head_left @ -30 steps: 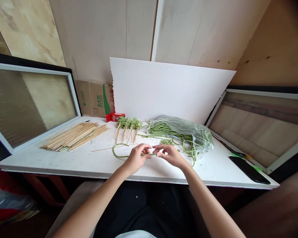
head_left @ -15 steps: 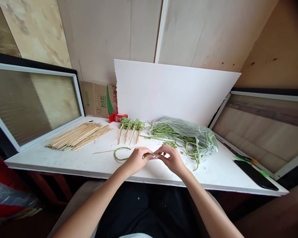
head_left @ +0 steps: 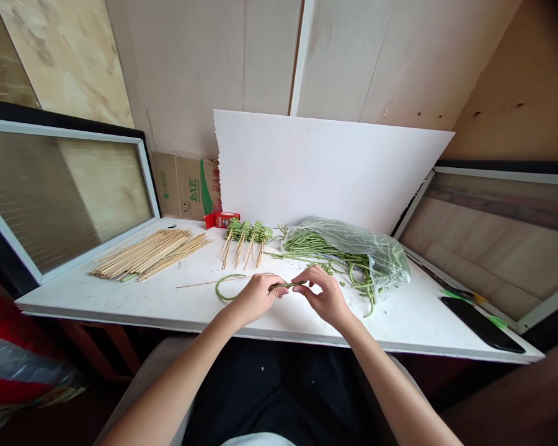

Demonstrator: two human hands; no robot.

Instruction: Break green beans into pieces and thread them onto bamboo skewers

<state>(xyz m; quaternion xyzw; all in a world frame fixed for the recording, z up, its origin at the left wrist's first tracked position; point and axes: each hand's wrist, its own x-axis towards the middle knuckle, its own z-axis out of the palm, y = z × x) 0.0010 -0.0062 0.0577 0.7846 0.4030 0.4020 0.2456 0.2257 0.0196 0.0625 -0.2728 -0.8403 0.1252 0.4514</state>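
Observation:
Between my two hands, above the front of the white table, runs a long green bean (head_left: pixel 222 288). My left hand (head_left: pixel 260 293) pinches it, and the bean's tail curls out to the left in a loop on the tabletop. Thumb and fingers of my right hand (head_left: pixel 322 291) are closed on the bean's other end. A single bamboo skewer (head_left: pixel 198 284) lies left of my left hand, partly behind the loop. Behind my hands are bean skewers (head_left: pixel 248 232) in a row, green pieces at the back and sticks toward me. Short bean pieces (head_left: pixel 326 268) lie behind my right hand, partly hidden.
A heap of bare bamboo skewers (head_left: pixel 144 254) covers the table's left side. Long beans spill from a clear plastic bag (head_left: pixel 381 248) at the right. A black phone (head_left: pixel 481 324) and scissors (head_left: pixel 453 288) lie at the right edge. A small red box (head_left: pixel 225 219) stands at the back.
My right hand has shifted slightly right along the bean, and the gap between my fingertips is a little wider. The view has moved slightly; the table items stay put.

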